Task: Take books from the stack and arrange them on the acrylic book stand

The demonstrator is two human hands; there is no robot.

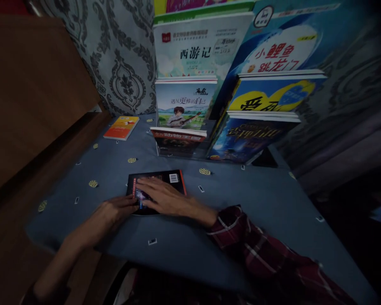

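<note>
A dark book [178,186] with a white barcode label and a red edge on its right lies flat on the cloth-covered table. My right hand [165,197] rests palm down across its cover, fingers stretched out. At the book's left edge is my left hand [119,209], its straight fingertips touching the lower left corner; its thumb is hard to make out. Part of the cover picture is hidden beneath my right hand.
Behind the dark book, a clear stand holds several upright children's books [187,99] in tiers. A small orange book [122,128] lies at the back left. Patterned curtain [127,80] hangs behind the table [241,203], and a brown wooden panel [28,93] stands at left.
</note>
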